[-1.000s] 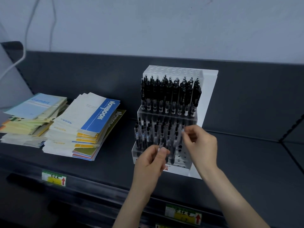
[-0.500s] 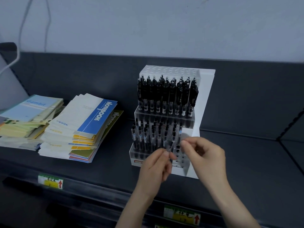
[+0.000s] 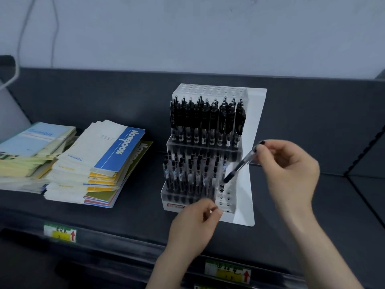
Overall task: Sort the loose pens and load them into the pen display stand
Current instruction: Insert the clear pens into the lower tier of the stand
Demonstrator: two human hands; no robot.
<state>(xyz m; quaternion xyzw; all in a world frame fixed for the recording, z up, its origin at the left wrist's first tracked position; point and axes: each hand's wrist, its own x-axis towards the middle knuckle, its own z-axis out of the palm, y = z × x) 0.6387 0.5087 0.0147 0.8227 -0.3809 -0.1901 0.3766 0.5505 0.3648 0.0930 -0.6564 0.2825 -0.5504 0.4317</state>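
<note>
Now lifted and tilted: pen [image 3: 239, 166] in right hand [image 3: 291, 170], fingers [image 3: 263, 147] pinching its top end, tip just above an empty hole in pen display stand [image 3: 252, 184] lower tier. Left hand [image 3: 193, 224] loosely curled before stand base, whether holding anything unclear. Notebook stacks [image 3: 100, 161] on shelf [image 3: 312, 215].

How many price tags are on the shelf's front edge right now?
2 fully visible: one price tag at the left below the notebooks, another near the right forearm. A third may peek in at the bottom edge.
</note>
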